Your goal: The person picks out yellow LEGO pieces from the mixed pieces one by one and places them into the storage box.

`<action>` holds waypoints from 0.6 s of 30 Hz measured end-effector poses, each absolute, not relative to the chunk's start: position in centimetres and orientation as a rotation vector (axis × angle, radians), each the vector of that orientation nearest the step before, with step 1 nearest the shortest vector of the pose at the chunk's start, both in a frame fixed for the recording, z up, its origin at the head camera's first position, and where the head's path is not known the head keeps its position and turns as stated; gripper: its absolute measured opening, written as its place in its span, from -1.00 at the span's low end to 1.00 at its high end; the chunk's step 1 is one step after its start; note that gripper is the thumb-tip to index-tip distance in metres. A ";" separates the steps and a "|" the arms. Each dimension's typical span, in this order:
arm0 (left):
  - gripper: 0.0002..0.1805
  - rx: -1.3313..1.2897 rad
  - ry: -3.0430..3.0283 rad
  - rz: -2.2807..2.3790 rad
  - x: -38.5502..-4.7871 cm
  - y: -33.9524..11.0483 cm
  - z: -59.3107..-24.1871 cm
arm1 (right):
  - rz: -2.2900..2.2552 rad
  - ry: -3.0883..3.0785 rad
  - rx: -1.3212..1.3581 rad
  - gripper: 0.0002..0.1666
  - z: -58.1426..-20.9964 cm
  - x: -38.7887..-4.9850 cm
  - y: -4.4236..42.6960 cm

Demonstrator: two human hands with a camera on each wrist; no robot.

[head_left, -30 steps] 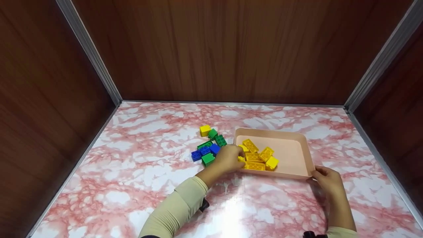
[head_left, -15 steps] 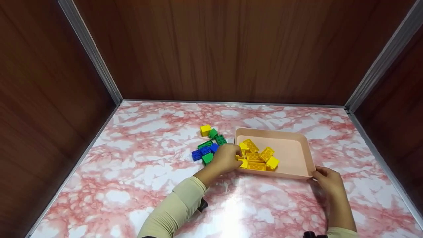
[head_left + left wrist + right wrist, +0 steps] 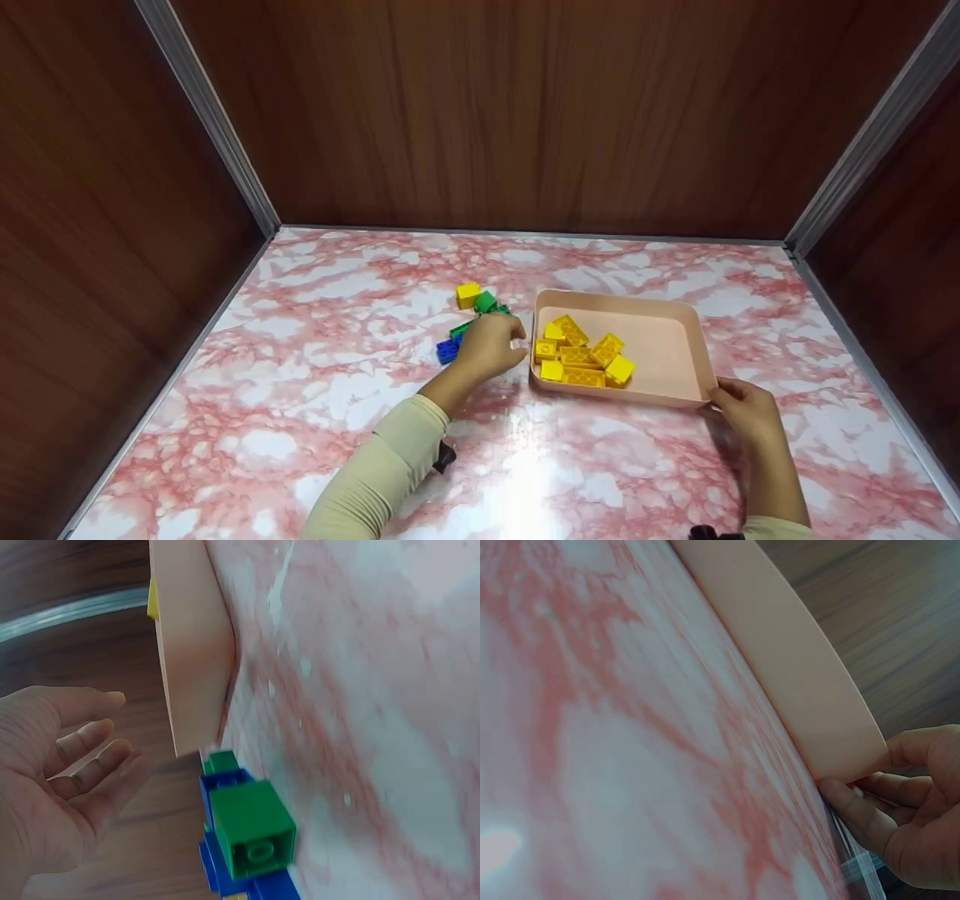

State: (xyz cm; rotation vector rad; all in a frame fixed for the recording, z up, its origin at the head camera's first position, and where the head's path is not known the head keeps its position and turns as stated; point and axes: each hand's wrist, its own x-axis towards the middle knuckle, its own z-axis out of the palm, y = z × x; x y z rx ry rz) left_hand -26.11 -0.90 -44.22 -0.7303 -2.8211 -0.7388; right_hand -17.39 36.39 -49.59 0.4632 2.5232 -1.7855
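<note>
My left hand (image 3: 489,346) hovers over the blue and green toy bricks, left of the peach tray (image 3: 660,309). In the left wrist view its fingers are loosely bent with nothing between them. A green brick (image 3: 253,825) and blue bricks (image 3: 214,859) lie below that hand, partly hidden by it in the head view. Several yellow bricks (image 3: 581,377) lie in the tray's left half. At the tray's near right corner, my right hand (image 3: 750,409) pinches the wall between thumb and fingers, as the right wrist view (image 3: 922,802) also shows.
One yellow brick (image 3: 468,295) sits on the marbled table (image 3: 337,300) behind the pile, beside a green brick (image 3: 486,302). Brown wood-look panels (image 3: 525,112) stand at the back and both sides, with metal strips (image 3: 217,135) at their joints.
My left hand has let go of a yellow brick in the tray's left side and moved left, out over the coloured bricks. The right hand and the tray have stayed in place.
</note>
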 end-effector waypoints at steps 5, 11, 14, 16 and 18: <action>-0.83 -0.664 -2.868 -0.745 -26.7 -2.5 -43.7 | -1.732 2.551 0.475 -0.39 -49.6 -17.4 36.5; -0.75 -0.645 -2.920 -0.796 -28.1 -4.6 -43.3 | -1.648 2.589 0.486 -0.38 -49.6 -17.5 36.7; -0.67 -0.664 -2.927 -0.815 -28.9 -5.5 -43.4 | -1.706 2.557 0.478 -0.39 -49.6 -17.6 36.6; -0.60 -0.664 -2.932 -0.828 -29.4 -5.9 -43.6 | -1.776 2.528 0.462 -0.40 -49.7 -17.5 36.6; -0.55 -0.652 -2.947 -0.829 -30.0 -6.3 -43.8 | -1.857 2.481 0.447 -0.41 -49.8 -17.5 36.5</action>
